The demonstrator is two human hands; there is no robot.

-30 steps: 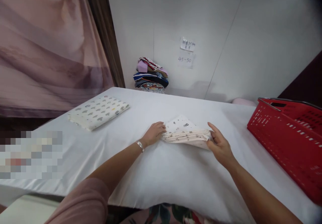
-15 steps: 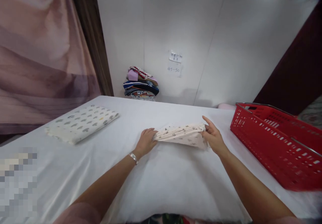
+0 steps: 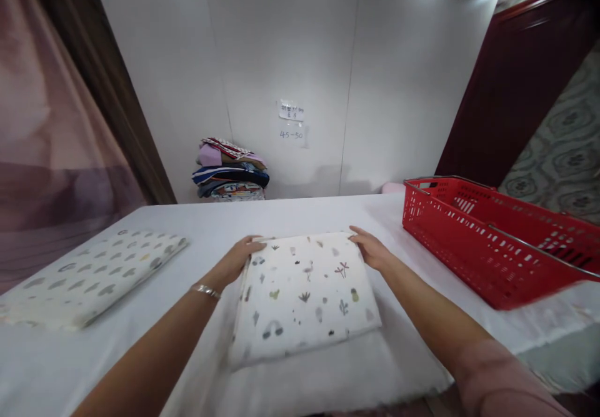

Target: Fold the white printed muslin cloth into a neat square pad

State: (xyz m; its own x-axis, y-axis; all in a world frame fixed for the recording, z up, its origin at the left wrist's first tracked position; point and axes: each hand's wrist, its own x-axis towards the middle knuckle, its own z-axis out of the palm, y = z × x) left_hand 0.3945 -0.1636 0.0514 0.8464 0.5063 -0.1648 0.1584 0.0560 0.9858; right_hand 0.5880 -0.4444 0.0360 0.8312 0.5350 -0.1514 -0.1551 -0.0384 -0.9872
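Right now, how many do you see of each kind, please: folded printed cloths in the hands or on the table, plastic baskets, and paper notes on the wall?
Folded printed cloths: 2
Red plastic basket: 1
Paper notes: 2
Total: 5

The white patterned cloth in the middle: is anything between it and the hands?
Nothing visible: the left hand and right hand both hold the cloth near its far corners. The red basket stands apart, rightward.

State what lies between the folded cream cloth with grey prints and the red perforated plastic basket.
In the head view, a folded white cloth with small motifs, held by the left hand and right hand.
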